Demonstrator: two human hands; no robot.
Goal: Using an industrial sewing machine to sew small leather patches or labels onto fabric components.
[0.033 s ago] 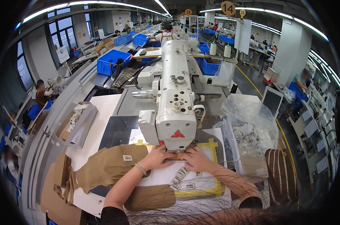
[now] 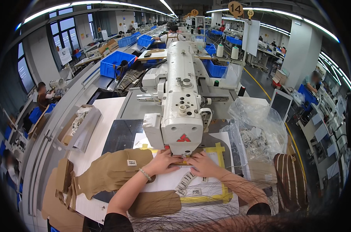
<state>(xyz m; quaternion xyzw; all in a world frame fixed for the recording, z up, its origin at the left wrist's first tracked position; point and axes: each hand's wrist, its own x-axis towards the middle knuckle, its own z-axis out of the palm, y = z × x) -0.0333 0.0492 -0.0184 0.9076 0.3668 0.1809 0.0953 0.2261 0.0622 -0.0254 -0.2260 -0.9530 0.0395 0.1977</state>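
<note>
My left hand (image 2: 161, 162) lies at the sewing machine's needle area, fingers stretched forward and thumb pointing right. Opposite it, my right hand (image 2: 203, 164) rests with its fingers spread toward the same spot. Both press flat on the work under the head of the white sewing machine (image 2: 182, 127); what lies beneath the fingertips is mostly hidden. Small white printed labels (image 2: 186, 181) are scattered just below my right hand on a white sheet edged with yellow tape (image 2: 206, 199). Left of my left hand lies brown fabric (image 2: 109, 170) bearing one label. Another brown fabric piece (image 2: 155, 205) sits nearer me.
A box of white scraps (image 2: 80, 127) stands at the left. To the right is a clear plastic bag (image 2: 258, 131) full of pale pieces, with striped brown fabric (image 2: 289, 181) beyond it. Thread cones (image 2: 234, 53) and a blue bin (image 2: 115, 63) are farther back.
</note>
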